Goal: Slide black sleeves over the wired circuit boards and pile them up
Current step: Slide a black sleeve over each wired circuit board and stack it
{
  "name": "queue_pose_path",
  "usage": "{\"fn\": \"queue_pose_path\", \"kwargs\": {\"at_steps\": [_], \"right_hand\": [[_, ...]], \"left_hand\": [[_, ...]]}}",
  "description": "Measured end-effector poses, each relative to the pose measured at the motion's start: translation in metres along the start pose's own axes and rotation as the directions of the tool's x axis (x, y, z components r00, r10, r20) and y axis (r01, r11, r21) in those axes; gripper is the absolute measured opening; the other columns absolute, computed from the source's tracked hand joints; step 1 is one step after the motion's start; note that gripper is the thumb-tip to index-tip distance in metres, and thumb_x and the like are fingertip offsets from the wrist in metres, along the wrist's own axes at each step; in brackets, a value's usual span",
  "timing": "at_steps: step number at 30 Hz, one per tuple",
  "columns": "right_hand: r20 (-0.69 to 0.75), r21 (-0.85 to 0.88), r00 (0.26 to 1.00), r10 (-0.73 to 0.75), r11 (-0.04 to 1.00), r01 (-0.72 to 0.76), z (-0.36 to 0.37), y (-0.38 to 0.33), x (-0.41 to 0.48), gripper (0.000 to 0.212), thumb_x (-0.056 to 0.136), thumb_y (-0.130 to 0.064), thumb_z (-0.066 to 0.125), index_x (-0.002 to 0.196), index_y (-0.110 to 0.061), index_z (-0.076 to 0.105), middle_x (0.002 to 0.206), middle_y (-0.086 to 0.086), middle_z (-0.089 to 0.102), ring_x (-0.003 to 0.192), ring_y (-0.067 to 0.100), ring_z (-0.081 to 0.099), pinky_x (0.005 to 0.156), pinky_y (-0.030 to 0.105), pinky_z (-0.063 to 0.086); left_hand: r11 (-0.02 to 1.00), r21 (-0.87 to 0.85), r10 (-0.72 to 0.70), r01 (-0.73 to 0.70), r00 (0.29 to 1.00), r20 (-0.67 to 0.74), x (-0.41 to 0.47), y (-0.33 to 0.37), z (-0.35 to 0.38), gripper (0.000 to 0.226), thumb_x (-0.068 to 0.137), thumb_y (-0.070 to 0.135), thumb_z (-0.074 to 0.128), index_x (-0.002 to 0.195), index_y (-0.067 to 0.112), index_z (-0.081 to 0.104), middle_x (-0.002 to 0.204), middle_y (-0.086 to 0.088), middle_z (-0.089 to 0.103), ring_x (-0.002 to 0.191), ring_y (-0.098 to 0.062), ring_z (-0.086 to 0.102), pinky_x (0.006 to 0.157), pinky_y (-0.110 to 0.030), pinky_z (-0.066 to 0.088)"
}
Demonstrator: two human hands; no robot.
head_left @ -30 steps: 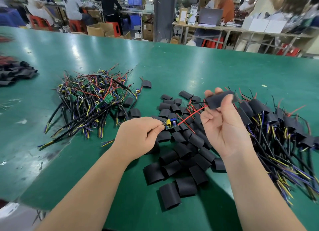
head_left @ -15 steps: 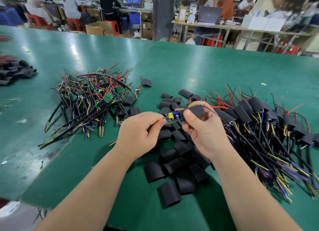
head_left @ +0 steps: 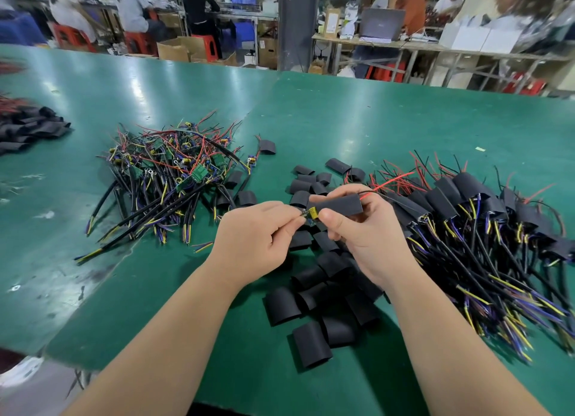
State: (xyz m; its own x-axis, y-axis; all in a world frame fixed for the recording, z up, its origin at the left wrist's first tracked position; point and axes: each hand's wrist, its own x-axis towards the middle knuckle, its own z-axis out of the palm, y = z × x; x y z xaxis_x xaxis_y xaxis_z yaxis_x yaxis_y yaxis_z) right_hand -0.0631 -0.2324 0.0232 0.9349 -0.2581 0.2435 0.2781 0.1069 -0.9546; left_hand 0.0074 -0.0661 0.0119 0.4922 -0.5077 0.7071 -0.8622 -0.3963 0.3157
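Sleeving of one wired board, held above the middle of the table (head_left: 357, 120). The black sleeve (head_left: 337, 204) lies roughly level and is pinched between the thumb and curled fingers of the right hand (head_left: 373, 241). The circuit board (head_left: 311, 215) is mostly inside it. Only the left end, with a yellow capacitor, shows at the sleeve's left mouth, where the left hand (head_left: 252, 238) pinches it between thumb and forefinger. A red lead (head_left: 389, 184) comes out of the sleeve's right mouth.

Below the hands and toward the near edge lie the loose sleeves (head_left: 311, 341). Toward the right edge is the sleeved pile (head_left: 466, 204), close beside the right hand. Toward the left edge is the heap of bare boards (head_left: 174, 173). A further dark heap (head_left: 31, 126) lies at the far left edge.

Likely failure points from here:
- **Capacitor snag:** it may catch on the sleeve's lip if the board enters tilted.
- **Flattened mouth:** a hard pinch from the right hand could close the opening and stall the slide.
- **Strained joints:** pushing or pulling by the wires instead of the board could stress the solder joints.
- **Tangled lead:** the red lead may hook wires of the nearby sleeved pile and drag pieces along.
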Motion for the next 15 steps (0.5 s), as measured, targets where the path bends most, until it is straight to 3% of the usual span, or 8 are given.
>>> {"fn": "queue_pose_path", "kwargs": {"at_steps": [7,15], "right_hand": [[0.108,0.107,0.994,-0.002,0.994,-0.010,-0.001,0.000,-0.001,0.021,0.071,-0.003,0.072,0.083,-0.019,0.067,0.102,0.015,0.072,0.079,0.014,0.066,0.057,0.020,0.048],[0.142,0.042,0.990,0.020,0.999,-0.026,0.011,0.006,-0.003,0.026,0.070,-0.005,0.076,0.082,-0.026,0.070,0.095,0.005,0.074,0.075,0.011,0.065,0.059,0.021,0.050]], "left_hand": [[0.996,-0.093,-0.001,0.003,1.000,0.024,0.001,0.002,0.001,0.026,0.091,0.028,0.049,0.085,0.015,0.071,0.071,0.008,0.063,0.066,-0.013,0.055,0.056,-0.030,0.043],[0.999,-0.050,0.020,-0.019,1.000,0.016,0.000,0.001,0.001,0.027,0.084,0.025,0.047,0.076,0.009,0.067,0.067,0.000,0.063,0.061,-0.023,0.058,0.051,-0.029,0.042]]}}
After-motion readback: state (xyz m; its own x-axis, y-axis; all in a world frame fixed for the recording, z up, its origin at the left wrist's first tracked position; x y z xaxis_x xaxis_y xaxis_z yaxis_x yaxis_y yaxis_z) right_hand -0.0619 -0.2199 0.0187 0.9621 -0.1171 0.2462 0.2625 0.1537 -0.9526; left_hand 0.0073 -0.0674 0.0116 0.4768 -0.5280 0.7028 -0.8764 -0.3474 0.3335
